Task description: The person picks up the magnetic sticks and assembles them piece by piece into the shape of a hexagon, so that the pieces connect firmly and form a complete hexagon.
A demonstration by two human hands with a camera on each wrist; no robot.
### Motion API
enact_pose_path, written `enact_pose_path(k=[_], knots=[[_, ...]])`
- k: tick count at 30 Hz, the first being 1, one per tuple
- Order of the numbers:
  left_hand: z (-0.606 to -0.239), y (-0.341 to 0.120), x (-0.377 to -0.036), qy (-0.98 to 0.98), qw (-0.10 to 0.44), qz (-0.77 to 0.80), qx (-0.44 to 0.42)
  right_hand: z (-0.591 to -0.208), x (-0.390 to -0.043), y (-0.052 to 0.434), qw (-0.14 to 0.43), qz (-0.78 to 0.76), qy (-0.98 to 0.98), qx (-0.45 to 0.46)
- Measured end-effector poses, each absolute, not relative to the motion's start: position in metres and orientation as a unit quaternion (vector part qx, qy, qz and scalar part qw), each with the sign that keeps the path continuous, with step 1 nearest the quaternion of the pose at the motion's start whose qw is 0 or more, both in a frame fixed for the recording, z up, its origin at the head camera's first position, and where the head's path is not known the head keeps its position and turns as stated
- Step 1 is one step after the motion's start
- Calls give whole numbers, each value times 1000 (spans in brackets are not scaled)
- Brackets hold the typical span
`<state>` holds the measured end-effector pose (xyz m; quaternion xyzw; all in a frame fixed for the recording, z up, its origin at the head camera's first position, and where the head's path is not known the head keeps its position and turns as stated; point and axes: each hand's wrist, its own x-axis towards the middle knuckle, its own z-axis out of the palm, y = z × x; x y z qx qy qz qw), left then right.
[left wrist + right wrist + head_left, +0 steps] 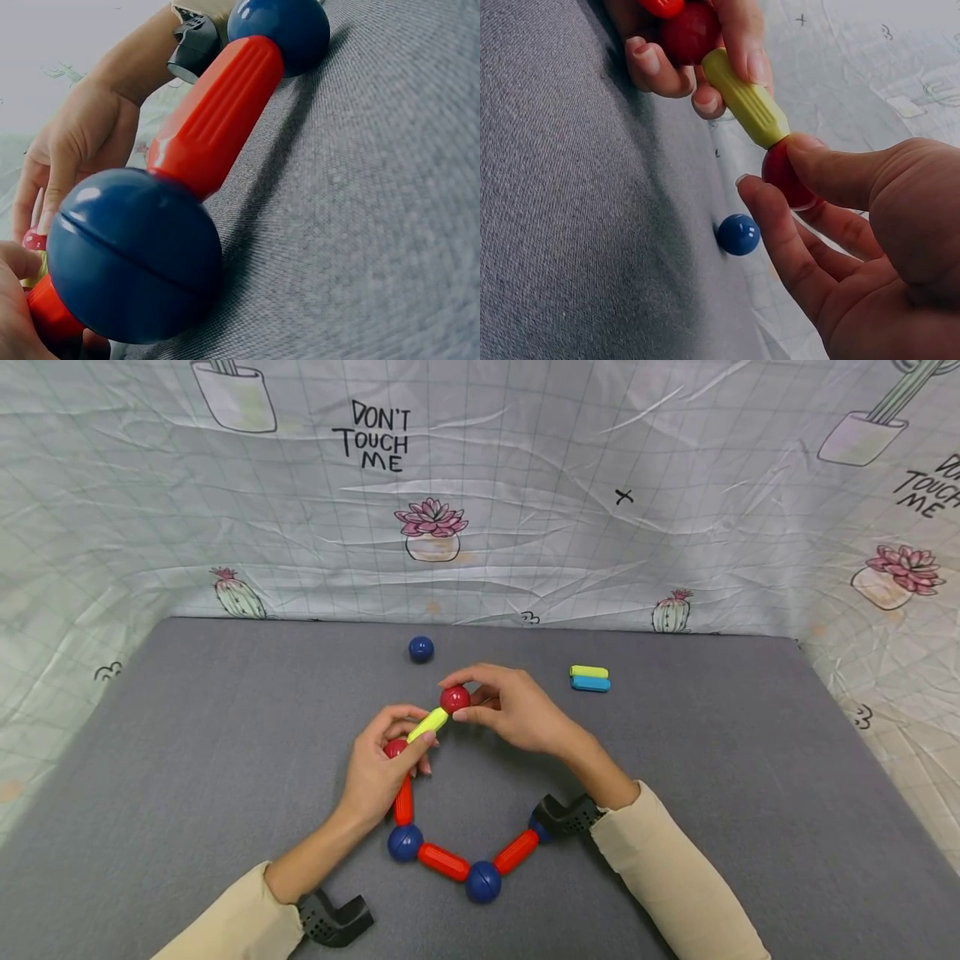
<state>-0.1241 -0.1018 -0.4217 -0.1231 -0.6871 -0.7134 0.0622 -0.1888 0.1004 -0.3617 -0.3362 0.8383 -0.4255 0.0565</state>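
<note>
Left hand (pixel 378 772) fingers pinch yellow rod (pixel 428 725); right hand (pixel 517 710) fingers pinch red ball (pixel 454 698).

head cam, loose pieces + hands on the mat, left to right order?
left hand → loose blue ball → red ball → right hand → yellow stick lying against the blue stick

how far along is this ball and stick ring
Done: a chain of red sticks and blue balls curves along the near side. In hand: the left hand holds a yellow stick while the right hand pinches a red ball at its tip. Left: the far right side is open; a blue ball and two sticks lie loose.
</note>
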Motion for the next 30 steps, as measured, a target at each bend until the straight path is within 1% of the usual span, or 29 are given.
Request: enact_pose_path(k=[7, 12, 18, 22, 30], knots=[[-423, -102, -124, -692, 66, -708, -123, -362, -186, 99, 56, -427, 833, -347], [-424, -102, -125, -686, 69, -713, -131, -360, -185, 98, 66, -423, 833, -350], [-424, -101, -123, -682, 78, -715, -132, -350, -185, 111, 78, -416, 840, -340], [-422, -100, -122, -689, 76, -711, -119, -343, -188, 131, 58, -405, 850, -331], [-400, -95, -113, -703, 72, -698, -116, -353, -196, 188, -21, -378, 886, -267]])
